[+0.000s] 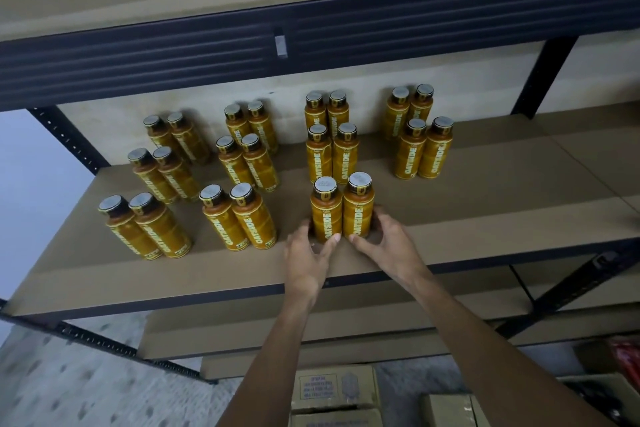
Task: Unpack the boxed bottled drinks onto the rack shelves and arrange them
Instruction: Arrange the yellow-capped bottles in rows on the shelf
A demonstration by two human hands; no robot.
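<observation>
Shelf so far: the middle shelf [485,236] carries yellow bottles [239,163], all upright and in pairs, set out in four rows running front to back.
Rows filled: the three rows on the left each hold three pairs. The far-right row [422,152] holds only two, with bare board in front of it.
Pair in hand: the left bottle [325,215] and right bottle [358,208] stand touching at the front of the third row, near the shelf edge.
Left hand [306,260]: cups the base of the left bottle, thumb [333,240] on its front and fingers curled round its side.
Right hand [388,243]: grips the base of the right bottle, thumb in front and fingers wrapped behind.
Left to do: by my reckoning the far-right row wants one more pair, and the board beyond it is unused.
Boxes [336,388]: cardboard ones sit on the floor below. I cannot tell whether any bottles remain inside.
</observation>
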